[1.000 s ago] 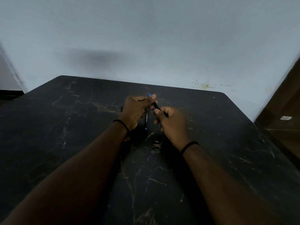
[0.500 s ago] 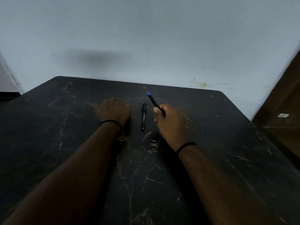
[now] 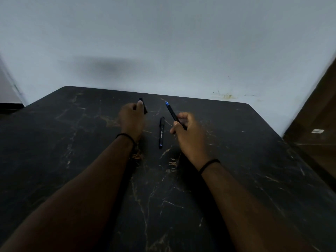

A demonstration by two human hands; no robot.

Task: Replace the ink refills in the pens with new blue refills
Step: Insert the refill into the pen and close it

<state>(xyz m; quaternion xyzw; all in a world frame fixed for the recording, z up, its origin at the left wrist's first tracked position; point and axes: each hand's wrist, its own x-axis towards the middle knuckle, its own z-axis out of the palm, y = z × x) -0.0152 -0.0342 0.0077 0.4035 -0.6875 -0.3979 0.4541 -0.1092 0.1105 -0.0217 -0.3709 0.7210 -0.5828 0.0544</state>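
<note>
We see the right hand (image 3: 189,135) pinching an uncapped blue-tipped pen (image 3: 173,113) just right of the capped pen (image 3: 161,132) lying on the desk (image 3: 254,179), the left hand (image 3: 131,119) closed on a black cap (image 3: 143,105) left of it. Risk: exposed tip smears ink, or the lying pen rolls if nudged. Dark marbled desk, dim room, pale wall (image 3: 163,42) behind.

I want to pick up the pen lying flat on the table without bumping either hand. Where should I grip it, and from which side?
Grip the lying pen around its mid-barrel, coming straight down from above with finger and thumb on its left and right sides. It lies flat on the table, pointing away from the person, in the gap between the left hand and right hand, so its long sides are probably easiest to pinch.
</note>
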